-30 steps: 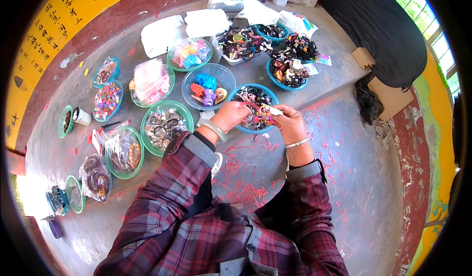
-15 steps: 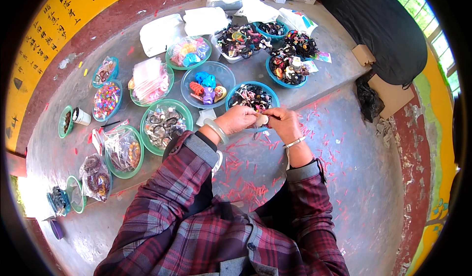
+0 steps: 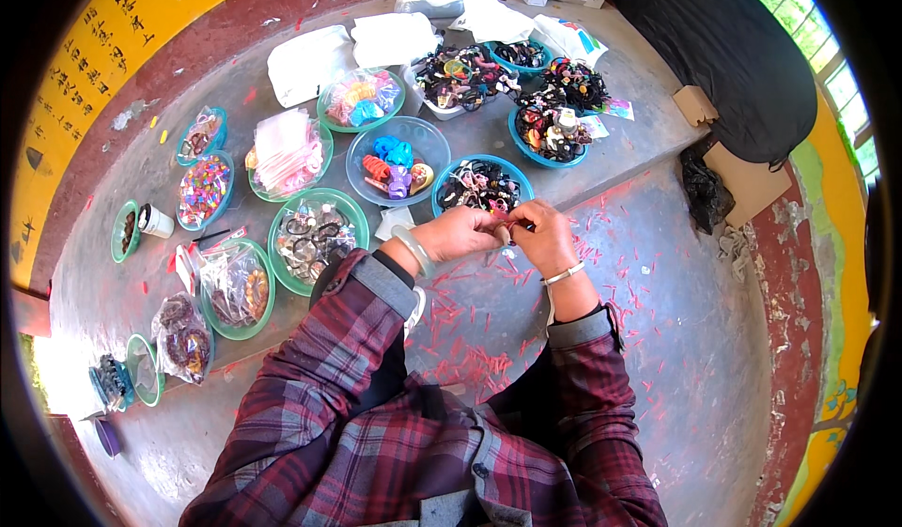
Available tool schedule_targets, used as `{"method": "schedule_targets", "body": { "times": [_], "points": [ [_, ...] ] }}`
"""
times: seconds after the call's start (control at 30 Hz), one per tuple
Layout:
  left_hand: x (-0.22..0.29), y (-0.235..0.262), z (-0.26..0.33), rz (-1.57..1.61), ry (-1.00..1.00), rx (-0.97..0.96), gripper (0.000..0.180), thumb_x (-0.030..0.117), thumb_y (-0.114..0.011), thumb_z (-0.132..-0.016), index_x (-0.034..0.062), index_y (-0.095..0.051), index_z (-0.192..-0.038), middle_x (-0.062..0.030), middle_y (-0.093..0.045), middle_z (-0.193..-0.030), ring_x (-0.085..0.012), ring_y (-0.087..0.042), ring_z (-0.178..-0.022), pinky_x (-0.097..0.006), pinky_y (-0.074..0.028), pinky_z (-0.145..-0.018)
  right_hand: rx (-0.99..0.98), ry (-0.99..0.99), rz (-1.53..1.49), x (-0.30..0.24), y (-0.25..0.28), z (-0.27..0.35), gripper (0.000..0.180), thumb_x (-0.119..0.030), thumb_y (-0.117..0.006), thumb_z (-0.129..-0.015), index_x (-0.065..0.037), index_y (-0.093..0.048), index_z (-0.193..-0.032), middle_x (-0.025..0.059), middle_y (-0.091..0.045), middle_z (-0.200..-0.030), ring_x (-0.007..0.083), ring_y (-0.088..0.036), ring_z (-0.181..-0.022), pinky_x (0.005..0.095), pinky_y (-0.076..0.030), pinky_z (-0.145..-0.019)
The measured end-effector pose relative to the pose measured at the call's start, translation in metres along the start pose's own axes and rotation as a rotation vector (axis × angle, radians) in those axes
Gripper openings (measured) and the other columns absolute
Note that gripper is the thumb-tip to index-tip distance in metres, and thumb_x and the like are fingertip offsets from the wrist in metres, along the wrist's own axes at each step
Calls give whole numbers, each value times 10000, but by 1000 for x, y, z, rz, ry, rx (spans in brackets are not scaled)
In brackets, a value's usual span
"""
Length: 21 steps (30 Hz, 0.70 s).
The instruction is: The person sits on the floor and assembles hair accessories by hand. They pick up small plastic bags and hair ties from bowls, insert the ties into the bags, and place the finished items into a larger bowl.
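Observation:
My left hand (image 3: pixel 462 233) and my right hand (image 3: pixel 545 237) meet fingertip to fingertip at the near edge of a blue bowl (image 3: pixel 437 189). Between their pinched fingers is a small dark and reddish hair tie (image 3: pixel 508 228), mostly covered by the fingers. Dark hair ties with coloured charms (image 3: pixel 477 185) fill that bowl, just beyond my hands. A pale bangle sits on my left wrist, a thin band on my right.
Left of the blue bowl, a clear bowl (image 3: pixel 354 158) holds colourful scrunchies. Green bowls (image 3: pixel 365 245) with bagged hair accessories stand farther left, on the raised ledge. Several containers of hair ties are at the back. Red scraps (image 3: pixel 470 363) litter the lower floor below my hands.
The pale flat part of the held piece, visible between my hands before, is now hidden, and dark and red parts show. My left fingers have curled further; both hands stay in place.

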<state>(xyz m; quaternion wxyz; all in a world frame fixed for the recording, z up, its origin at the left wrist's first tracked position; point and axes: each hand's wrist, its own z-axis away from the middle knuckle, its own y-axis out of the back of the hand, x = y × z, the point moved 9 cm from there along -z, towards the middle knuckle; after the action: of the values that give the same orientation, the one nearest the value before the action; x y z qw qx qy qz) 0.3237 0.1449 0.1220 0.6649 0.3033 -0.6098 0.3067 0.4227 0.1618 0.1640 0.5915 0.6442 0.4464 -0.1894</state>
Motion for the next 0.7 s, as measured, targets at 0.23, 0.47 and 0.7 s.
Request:
{"method": "schedule_targets", "body": {
  "times": [0.23,0.47,0.7],
  "points": [
    [-5,10,1,49,68,81,230,161,-576,-833,19,-608,-1012,8,-596,-896,-58,-519,-822,-213,-423,-744,-150,-22,-185,-12,0,1,152,-62,-600,-731,32,-616,-850,99,-583,-766,150,-564,-706,264,-442,-614],
    [-10,11,-2,-40,20,49,245,153,-590,-815,34,-599,-1029,19,-590,-881,-46,-509,-770,-213,-431,-685,-113,-8,-248,-6,-2,0,146,-41,-594,-753,32,-622,-876,85,-607,-791,126,-571,-691,245,-455,-607],
    [-7,5,7,89,240,48,251,159,-611,-769,90,-606,-1011,29,-588,-831,-46,-522,-729,-211,-435,-583,-10,-93,-321,3,1,2,115,-12,-594,-736,20,-623,-843,78,-628,-774,120,-586,-688,245,-469,-596]
  ]
}}
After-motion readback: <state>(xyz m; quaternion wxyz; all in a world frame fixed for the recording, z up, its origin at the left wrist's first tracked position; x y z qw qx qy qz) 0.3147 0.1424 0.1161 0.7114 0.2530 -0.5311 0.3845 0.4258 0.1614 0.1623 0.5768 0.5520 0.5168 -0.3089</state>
